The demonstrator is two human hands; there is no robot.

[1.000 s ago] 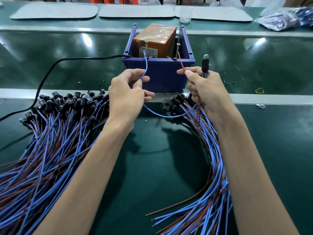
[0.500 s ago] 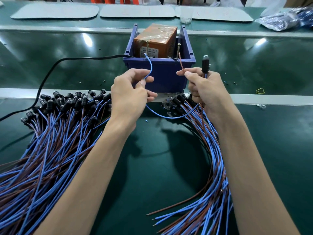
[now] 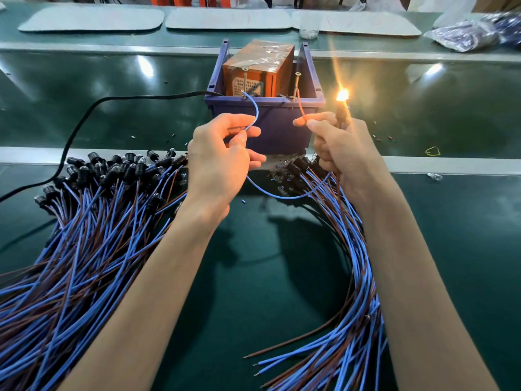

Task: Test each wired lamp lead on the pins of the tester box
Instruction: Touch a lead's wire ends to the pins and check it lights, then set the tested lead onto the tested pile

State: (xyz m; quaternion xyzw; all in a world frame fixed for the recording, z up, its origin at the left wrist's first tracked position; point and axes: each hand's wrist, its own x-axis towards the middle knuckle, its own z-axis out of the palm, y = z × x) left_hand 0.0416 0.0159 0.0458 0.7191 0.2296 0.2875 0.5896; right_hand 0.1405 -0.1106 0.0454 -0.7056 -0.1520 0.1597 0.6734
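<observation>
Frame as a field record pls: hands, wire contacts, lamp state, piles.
left hand: pinches blue wire, tip at left pin
right hand: pinches brown wire, tip at right pin; also grips lamp
lamp state: lit
tester box: orange, inside blue bin; black cable enters from left
leads: left pile, right pile

A factory assembly line is showing: a long green bench [image 3: 253,277] is running across the view between metal rails [image 3: 451,165], heaps of blue-and-brown lamp leads [image 3: 84,235] are lying on it, and a blue parts bin [image 3: 276,131] is holding a taped tester box [image 3: 259,60].
</observation>
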